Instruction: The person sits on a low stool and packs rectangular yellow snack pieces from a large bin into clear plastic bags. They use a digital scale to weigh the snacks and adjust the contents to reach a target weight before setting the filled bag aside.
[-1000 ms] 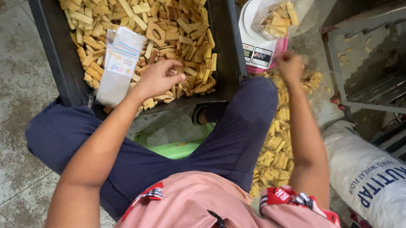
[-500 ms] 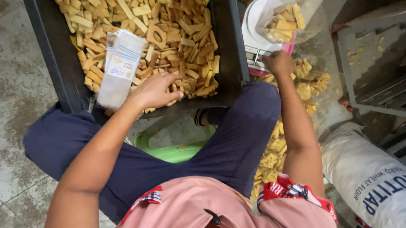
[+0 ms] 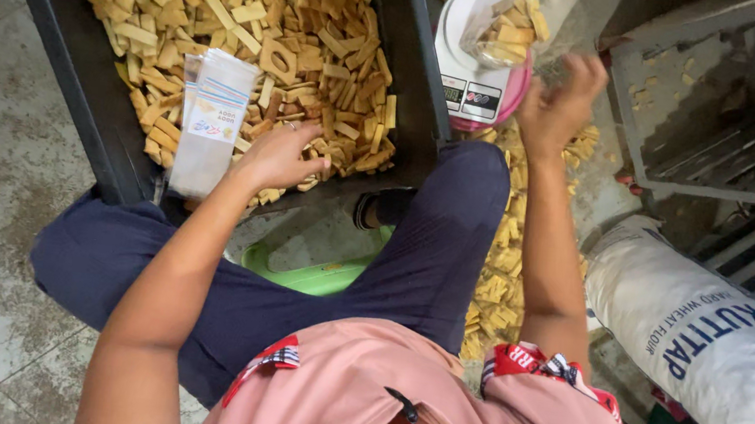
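1 tray (image 3: 89, 107) holds biscuits (image 3: 314, 18).

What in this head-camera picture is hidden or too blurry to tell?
- Right hand: blurred by motion, so what its fingers hold is unclear.
- Scale: display too small, partly covered by the bag of biscuits.
- Tray: far end cut off by the top edge.
- Left hand: fingertips buried among biscuits.

Even, soft daylight; no hard shadows. My right hand (image 3: 559, 100) smears with motion blur. Mild glare on the white sack (image 3: 710, 340). Edges bend slightly from the wide lens. Centre stays sharp.
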